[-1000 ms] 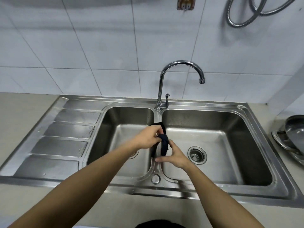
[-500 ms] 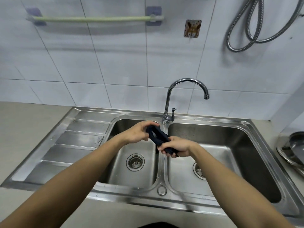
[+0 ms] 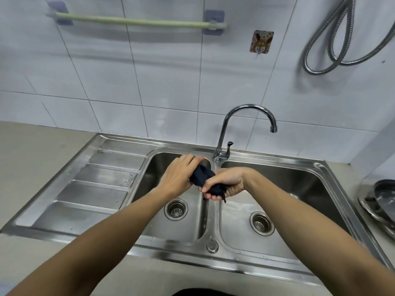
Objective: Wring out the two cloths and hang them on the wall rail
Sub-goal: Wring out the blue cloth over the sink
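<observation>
Dark cloth (image 3: 202, 175): twisted, clenched between left hand (image 3: 179, 175) and right hand (image 3: 227, 183), held above the double sink's (image 3: 320, 167) divider. Faucet (image 3: 245, 116) is sited just behind; green wall rail (image 3: 136, 22) is mounted well above, bare.

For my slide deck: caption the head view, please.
Both hands, left and right, twist a dark cloth above the double sink.

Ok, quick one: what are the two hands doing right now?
Left hand: closed on one end of the dark cloth.
Right hand: closed on the other end of the same cloth, above the sink.
</observation>
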